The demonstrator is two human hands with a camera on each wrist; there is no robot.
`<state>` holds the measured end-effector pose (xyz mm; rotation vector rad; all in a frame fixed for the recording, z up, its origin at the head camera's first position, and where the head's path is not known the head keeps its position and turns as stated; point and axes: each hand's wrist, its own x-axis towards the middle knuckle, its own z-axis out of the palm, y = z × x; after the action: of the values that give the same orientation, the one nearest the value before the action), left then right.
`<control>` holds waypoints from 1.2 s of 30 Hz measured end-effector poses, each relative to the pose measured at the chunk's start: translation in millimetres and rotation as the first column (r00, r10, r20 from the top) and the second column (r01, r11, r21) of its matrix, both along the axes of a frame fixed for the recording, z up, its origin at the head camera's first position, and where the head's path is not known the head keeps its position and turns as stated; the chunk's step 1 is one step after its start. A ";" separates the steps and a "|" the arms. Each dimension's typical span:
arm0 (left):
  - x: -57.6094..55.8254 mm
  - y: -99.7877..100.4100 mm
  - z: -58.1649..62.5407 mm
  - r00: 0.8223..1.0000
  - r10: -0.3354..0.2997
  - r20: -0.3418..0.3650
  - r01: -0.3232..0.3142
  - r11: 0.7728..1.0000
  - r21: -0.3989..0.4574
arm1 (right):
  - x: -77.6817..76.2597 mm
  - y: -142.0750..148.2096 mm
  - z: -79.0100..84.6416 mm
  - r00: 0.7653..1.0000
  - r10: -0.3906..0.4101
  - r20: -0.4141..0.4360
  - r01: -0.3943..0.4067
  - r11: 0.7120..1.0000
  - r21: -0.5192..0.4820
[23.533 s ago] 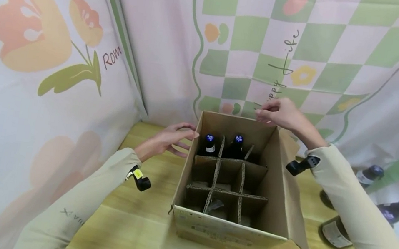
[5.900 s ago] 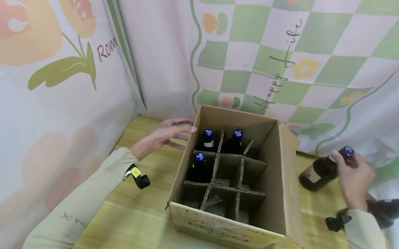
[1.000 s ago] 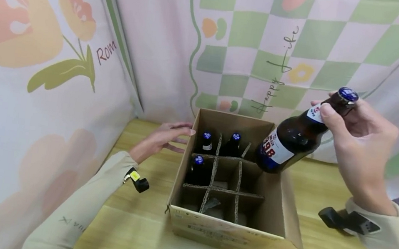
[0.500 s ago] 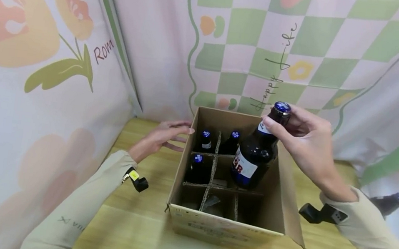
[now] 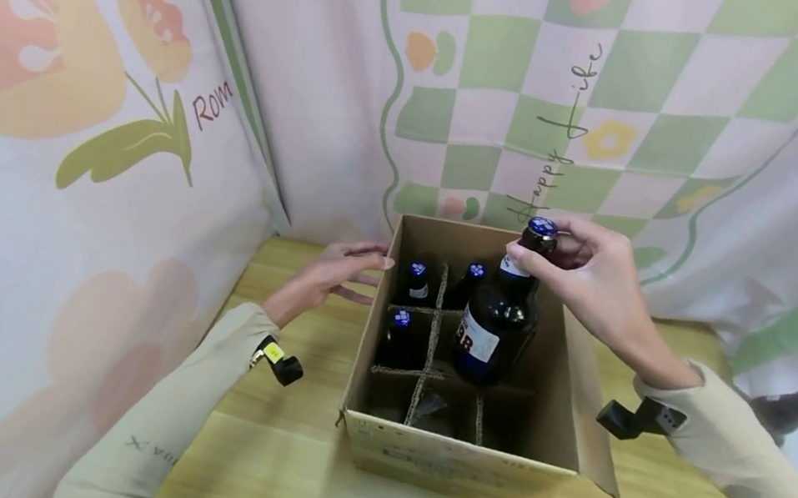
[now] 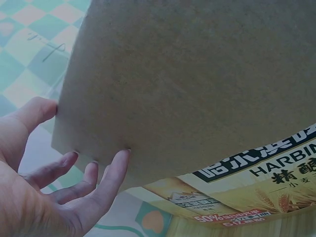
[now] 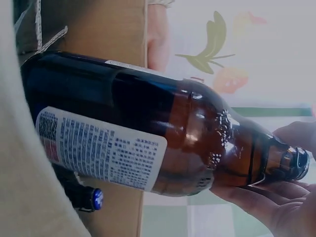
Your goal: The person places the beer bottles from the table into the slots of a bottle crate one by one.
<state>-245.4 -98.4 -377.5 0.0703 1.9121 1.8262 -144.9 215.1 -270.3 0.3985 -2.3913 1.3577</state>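
One bottle's (image 7: 180, 121) small print (image 7: 106, 152): right wrist only.

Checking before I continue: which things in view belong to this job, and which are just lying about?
Job:
right hand
held bottle
left hand, touching the carton
three bottles inside it
probably the far-right bottle

Lying about, seemingly:
pale scrap inside the carton
background curtain

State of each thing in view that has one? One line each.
Box: upright, open at the top
Right flap: folded outward
Held bottle: capped, tilted; whether seated is unclear
Right grip: holds the held bottle by its neck
Left grip: touches the box's left side
Back-left bottle: capped, in box
Back-middle bottle: capped, in box
Middle-left bottle: capped, in box
Far-right bottle: capped, partly hidden by right sleeve
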 end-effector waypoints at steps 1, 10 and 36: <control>0.0 -0.5 0.3 1.000 0.002 -0.003 -0.002 1.000 -0.001 | -2.8 -1.1 0.0 1.000 0.003 0.014 -0.003 1.000 0.012; 0.3 -4.0 -1.1 1.000 -0.012 0.004 0.012 1.000 -0.011 | -18.7 -9.4 -12.7 0.997 0.032 0.068 -0.038 0.995 0.089; -1.5 -6.4 -0.8 1.000 -0.018 0.005 0.018 1.000 -0.015 | -45.7 -32.9 -17.8 0.952 0.224 0.210 -0.295 0.855 0.426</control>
<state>-246.9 -104.8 -378.2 0.0778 1.9154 1.7985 -190.5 182.1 -288.1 0.7954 -2.8689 0.9350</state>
